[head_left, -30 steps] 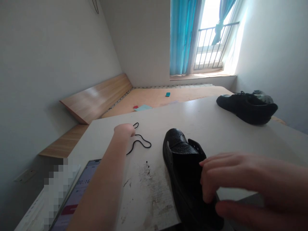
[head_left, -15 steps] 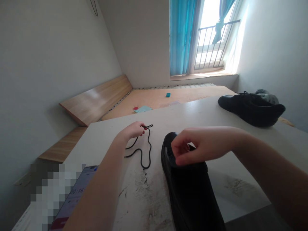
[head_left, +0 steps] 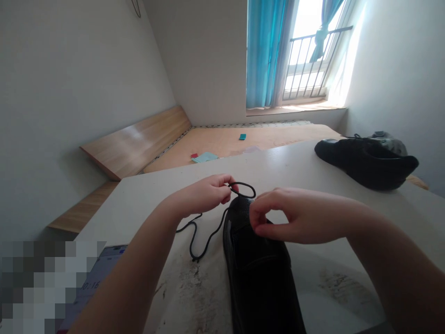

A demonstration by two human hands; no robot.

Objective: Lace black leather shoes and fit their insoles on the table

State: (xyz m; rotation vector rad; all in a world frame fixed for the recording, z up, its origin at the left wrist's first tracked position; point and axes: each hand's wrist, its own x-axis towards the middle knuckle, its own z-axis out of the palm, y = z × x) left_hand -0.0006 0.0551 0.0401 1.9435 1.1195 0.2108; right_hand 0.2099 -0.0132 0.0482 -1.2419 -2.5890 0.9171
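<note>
A black shoe (head_left: 257, 283) lies on the white table in front of me, toe pointing away. My left hand (head_left: 217, 190) is closed in a pinch on a black shoelace (head_left: 202, 256). The lace forms a small loop just above the shoe's toe, and its slack trails down over the table to the left. My right hand (head_left: 273, 214) is curled closed over the shoe's upper, thumb and fingers pinching at its front part. The fingertips partly hide the spot they grip.
Another black shoe (head_left: 368, 162) stands at the table's far right, a grey item behind it. A phone (head_left: 93, 273) showing a timer lies at the lower left, partly behind my left forearm. Beyond the white table (head_left: 278, 162) is a bed (head_left: 278, 137) with small items on it.
My left hand has moved right with the shoelace, bringing its loop over to the shoe's toe. The shoe has shifted slightly left, while my right hand stays at its upper.
</note>
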